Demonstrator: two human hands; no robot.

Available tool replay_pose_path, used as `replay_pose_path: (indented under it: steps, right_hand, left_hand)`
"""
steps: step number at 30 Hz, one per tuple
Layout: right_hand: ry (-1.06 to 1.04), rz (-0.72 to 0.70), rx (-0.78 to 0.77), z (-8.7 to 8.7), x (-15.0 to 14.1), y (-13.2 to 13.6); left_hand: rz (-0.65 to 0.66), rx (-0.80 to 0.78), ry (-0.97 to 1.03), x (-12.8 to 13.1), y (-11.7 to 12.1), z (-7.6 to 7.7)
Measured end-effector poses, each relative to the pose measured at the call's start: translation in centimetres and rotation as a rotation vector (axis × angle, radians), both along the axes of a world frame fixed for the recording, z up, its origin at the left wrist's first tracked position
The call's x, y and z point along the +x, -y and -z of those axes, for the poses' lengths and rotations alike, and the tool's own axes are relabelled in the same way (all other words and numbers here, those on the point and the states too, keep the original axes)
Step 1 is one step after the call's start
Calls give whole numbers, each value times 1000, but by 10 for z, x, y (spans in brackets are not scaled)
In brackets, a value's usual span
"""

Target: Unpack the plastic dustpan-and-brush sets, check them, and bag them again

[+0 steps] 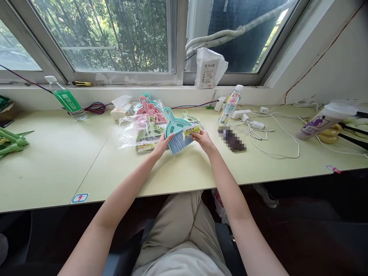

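Above the table I hold a teal hand brush with blue-grey bristles, its looped handle pointing up and away. Closed round its left edge is my left hand. My right hand pinches a yellow label card at the brush's right end; whether the card is fixed to the brush I cannot tell. Just behind lie more brush sets in clear plastic: a green one, pink ones and a teal one. Another green one is partly hidden behind the held brush.
A tissue pack and a green-labelled bottle stand left. To the right are another bottle, a blurred dark phone-like object, white cables and a lidded cup. Green leaves lie far left.
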State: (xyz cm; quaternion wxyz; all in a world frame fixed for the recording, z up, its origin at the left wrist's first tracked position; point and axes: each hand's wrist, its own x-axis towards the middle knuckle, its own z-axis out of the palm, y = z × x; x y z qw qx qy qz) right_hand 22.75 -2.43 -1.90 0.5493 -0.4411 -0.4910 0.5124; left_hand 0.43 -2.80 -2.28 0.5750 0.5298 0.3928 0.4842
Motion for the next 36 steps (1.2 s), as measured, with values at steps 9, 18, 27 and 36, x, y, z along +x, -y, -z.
replay_pose_path:
  steps: [9,18,27,36]
  right_hand:
    - [88,117,8,1,-11,1]
    - [268,181,128,1,-13,1]
    - [596,470,240,-3,-22,12]
    - [-115,126,49,5,-47,10]
  left_hand:
    - [56,4,26,1,5,-4]
    - [0,15,46,3,9,-9]
    - [-40,41,63,4,8,-7]
    - [-91,128,161,1,8,-15]
